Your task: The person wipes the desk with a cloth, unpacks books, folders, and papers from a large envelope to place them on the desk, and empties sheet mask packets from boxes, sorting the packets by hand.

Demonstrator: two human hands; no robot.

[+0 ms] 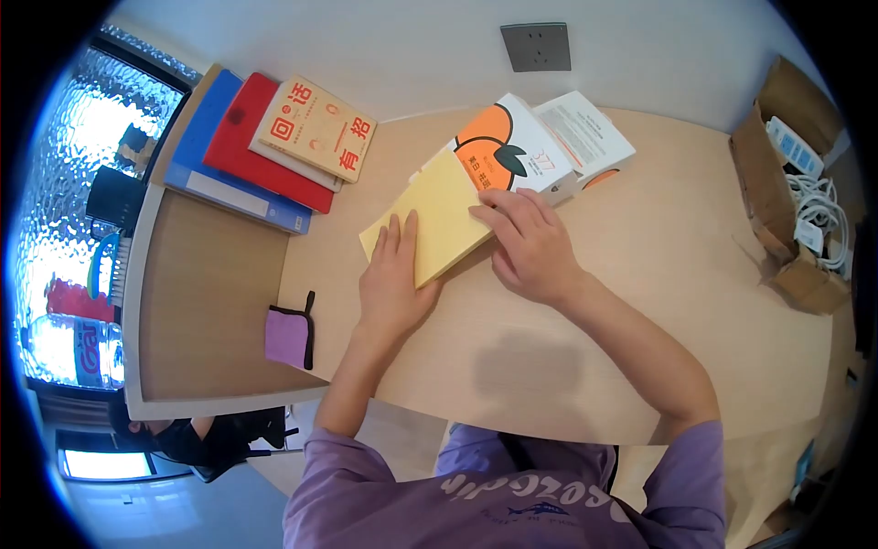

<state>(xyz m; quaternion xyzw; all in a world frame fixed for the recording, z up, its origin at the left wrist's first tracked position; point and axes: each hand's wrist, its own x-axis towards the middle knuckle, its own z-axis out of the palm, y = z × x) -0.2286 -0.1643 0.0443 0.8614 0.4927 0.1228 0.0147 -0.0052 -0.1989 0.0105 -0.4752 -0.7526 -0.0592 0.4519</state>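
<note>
A thick yellow pad or book (437, 212) lies at a slant on the wooden desk, its upper right end against a white box with an orange fruit print (526, 151). My left hand (395, 279) rests on the yellow block's lower left part, fingers stretched flat over its top. At the block's right edge, beside the printed box, is my right hand (530, 242), its fingers bent and close together; what lies between its fingertips is hard to make out. Behind the printed box sits a second white box (590, 137).
Blue binder (229, 188), red folder (242, 119) and a tan book (315, 128) lie stacked at the upper left. A purple pouch (289, 337) is near the left partition (206, 293). At right stands a cardboard box (759, 197) with cables. Another person (219, 439) is beyond the partition.
</note>
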